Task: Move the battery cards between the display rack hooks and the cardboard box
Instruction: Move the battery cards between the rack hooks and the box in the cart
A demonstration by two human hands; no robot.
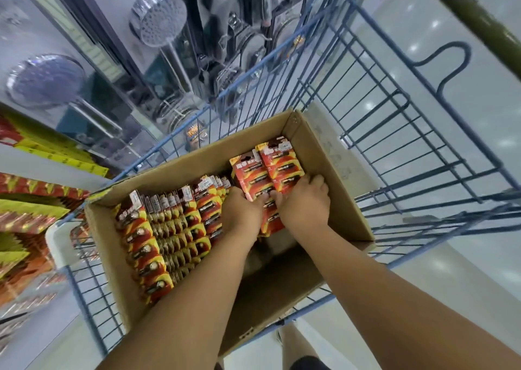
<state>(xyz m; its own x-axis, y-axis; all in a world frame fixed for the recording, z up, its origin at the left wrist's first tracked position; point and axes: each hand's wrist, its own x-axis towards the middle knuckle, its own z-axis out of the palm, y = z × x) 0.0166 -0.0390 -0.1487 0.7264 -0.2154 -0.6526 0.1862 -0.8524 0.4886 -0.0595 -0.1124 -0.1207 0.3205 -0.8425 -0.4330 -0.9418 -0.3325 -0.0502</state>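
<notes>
Battery cards (263, 178) sit in the cardboard box (332, 172) in front of you — red and yellow packs, most of them standing in tight rows along the box's left half (169, 228), with a looser bundle leaning toward the far right corner. Your two hands meet on that bundle. Your left hand (242, 211) is curled around its left edge, thumb laid across the front of the cards, gripping them. Your right hand (306, 203) presses against the bundle's right side with its fingers bent over the cards' lower edge, so it too has hold of the stack; the fingertips themselves are hidden behind the packs.

The near right part of the box shows bare cardboard floor under your forearms. The box rests in a blue wire cart (394, 133) — its mesh walls rise around the box on the far and right sides. To your left hang more red and yellow cards on the display rack (36, 200), blurred. Beyond the cart, packaged shower heads (158, 17) hang on a wall display. A pale glossy floor (465, 271) lies to the right.
</notes>
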